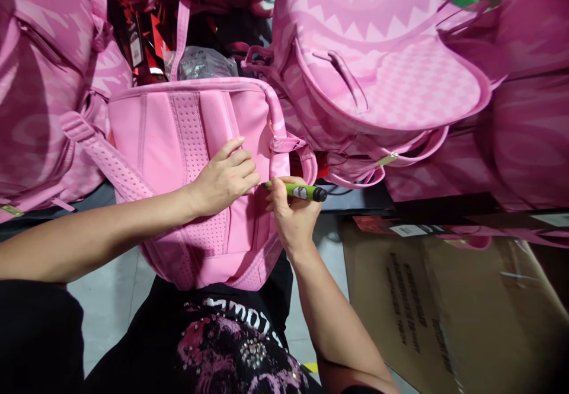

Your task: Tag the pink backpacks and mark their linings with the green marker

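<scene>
A pink backpack leans upright with its padded back panel and straps facing me. My left hand lies on that panel, fingers bent and closed on the fabric near the right side seam. In my right hand is a green pen-shaped tool with a black end and a pale oval mark. Its thin tip points left, close to my left fingertips and the backpack's surface. I cannot make out whether the tip touches the fabric. One perforated shoulder strap hangs at the left.
Another pink backpack with a toothed pattern stands at the right, and more pink bags crowd the left and back. A clear plastic bag lies behind. At lower right is a brown cardboard box on the floor.
</scene>
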{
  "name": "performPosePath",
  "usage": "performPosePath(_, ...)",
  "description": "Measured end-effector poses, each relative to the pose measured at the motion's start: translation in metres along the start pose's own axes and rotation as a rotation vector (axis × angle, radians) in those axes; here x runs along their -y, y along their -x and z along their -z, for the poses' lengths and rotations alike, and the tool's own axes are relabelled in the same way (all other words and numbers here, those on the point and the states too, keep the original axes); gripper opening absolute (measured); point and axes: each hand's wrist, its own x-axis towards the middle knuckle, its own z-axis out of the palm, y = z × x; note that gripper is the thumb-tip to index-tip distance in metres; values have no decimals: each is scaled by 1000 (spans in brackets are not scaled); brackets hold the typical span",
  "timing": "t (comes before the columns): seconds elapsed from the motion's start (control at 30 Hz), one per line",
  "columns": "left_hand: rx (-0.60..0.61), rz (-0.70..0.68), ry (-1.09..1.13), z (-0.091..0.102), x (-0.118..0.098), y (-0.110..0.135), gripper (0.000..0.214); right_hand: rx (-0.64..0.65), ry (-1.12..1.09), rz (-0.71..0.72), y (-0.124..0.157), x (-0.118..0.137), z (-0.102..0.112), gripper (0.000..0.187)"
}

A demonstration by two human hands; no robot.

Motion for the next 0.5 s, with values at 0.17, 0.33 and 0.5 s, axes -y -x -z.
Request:
performPosePath(0.17, -54, -36, -40, 2, 1, -1, 25, 20, 10, 20, 1, 3, 2, 28)
performPosePath(0.33, -86, -92, -109, 23, -2, -9, 30, 23, -39, 59, 8, 17, 9, 24)
performPosePath(0.5, -135, -109, -161, 88, -15, -10, 31, -7, -188, 131, 30, 54, 38, 23)
